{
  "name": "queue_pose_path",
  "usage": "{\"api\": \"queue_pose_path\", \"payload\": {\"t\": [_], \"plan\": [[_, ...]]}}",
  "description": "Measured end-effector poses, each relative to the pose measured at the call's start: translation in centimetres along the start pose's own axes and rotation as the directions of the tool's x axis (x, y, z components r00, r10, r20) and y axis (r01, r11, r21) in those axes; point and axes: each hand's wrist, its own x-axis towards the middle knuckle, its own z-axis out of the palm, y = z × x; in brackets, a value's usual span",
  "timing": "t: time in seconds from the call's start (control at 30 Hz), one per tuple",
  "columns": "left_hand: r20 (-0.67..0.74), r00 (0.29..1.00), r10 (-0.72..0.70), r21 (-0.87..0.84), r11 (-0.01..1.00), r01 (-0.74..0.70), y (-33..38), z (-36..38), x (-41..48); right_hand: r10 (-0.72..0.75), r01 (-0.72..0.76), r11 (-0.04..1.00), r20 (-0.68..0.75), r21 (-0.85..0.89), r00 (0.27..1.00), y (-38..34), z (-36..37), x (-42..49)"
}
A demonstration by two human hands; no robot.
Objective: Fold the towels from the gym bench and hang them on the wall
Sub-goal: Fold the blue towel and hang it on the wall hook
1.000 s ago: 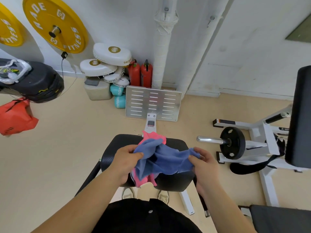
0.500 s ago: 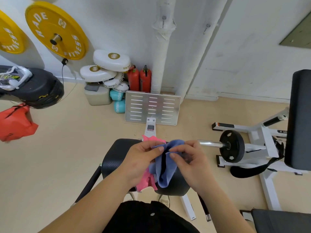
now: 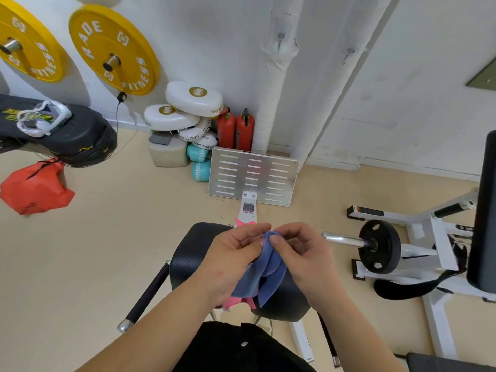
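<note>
**First towel mid-fold, nothing on the wall yet**

The left hand [image 3: 230,255] and the right hand [image 3: 304,253] meet at centre frame. Thumb and forefinger of each pinch the top edge of a soft blue cloth towel [image 3: 268,276], so both hands are clamped on that one edge with their fingertips all but touching. The towel hangs down doubled, in loose flaps between the wrists. Beneath it a crumpled pink cloth towel [image 3: 237,304] lies on the black padded bench seat, the tabletop [image 3: 192,253], and a pink corner peeks out above the hands.

The task looks to be in its early part. The blue towel is in its first fold, the pink one is not folded, and no towel hangs on the white wall [image 3: 402,76]. What appear to be small metal hooks [image 3: 281,36] sit bare, high in the upper centre and upper right of the frame.

The tabletop is small and rounded, with its edge close on every side of the hands, so the folding probably has to happen in the air. Just right of the right hand, a chrome bar carrying a black weight plate [image 3: 379,247] points its end at the hand. At lower left a black handle with a chrome cap [image 3: 146,292] juts out from the seat. A silver slotted metal foot plate [image 3: 253,175] stands between the tabletop and the wall. The beige floor [image 3: 107,237] at left offers the widest way round.
</note>
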Motion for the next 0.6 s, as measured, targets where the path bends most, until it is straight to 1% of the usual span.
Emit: {"api": "queue_pose_path", "payload": {"t": [0.07,0.13,0.23,0.3,0.37,0.47,0.57,0.6], "plan": [[-0.036,0.999,0.036,0.049,0.998,-0.034,0.3,0.1,-0.1,-0.011,0.011,1.0,0.014,-0.007,1.0,0.3,0.2,0.1],[-0.079,0.995,0.062,0.055,0.997,-0.057,0.4,0.2,-0.2,-0.041,0.041,0.999,0.02,-0.022,0.999,0.8,0.3,0.4],[-0.097,0.993,0.073,0.083,0.994,-0.065,0.5,0.0,-0.2,-0.041,0.041,0.999,0.027,0.001,0.999,1.0,0.3,0.7],[-0.105,0.99,0.09,0.133,0.988,-0.076,0.9,-0.2,-0.3,-0.057,0.06,0.996,0.047,-0.066,0.997,0.8,0.3,0.8],[-0.102,0.987,0.123,0.202,0.974,-0.1,1.2,-0.5,-0.3,-0.1,0.11,0.984,0.082,-0.139,0.992,0.4,0.3,1.0],[-0.062,0.982,0.178,0.3,0.942,-0.152,1.9,-0.7,-0.5,-0.148,0.172,0.964,0.126,-0.204,0.981,-0.4,0.1,1.0],[-0.033,0.981,0.189,0.3,0.939,-0.171,2.5,-0.7,-0.7,-0.077,0.087,0.989,0.084,-0.123,0.994,-0.7,0.2,1.1],[-0.022,0.982,0.188,0.288,0.942,-0.174,2.6,-0.6,-0.7,-0.078,0.085,0.99,0.061,-0.114,0.995,-0.7,0.2,1.1]]}}
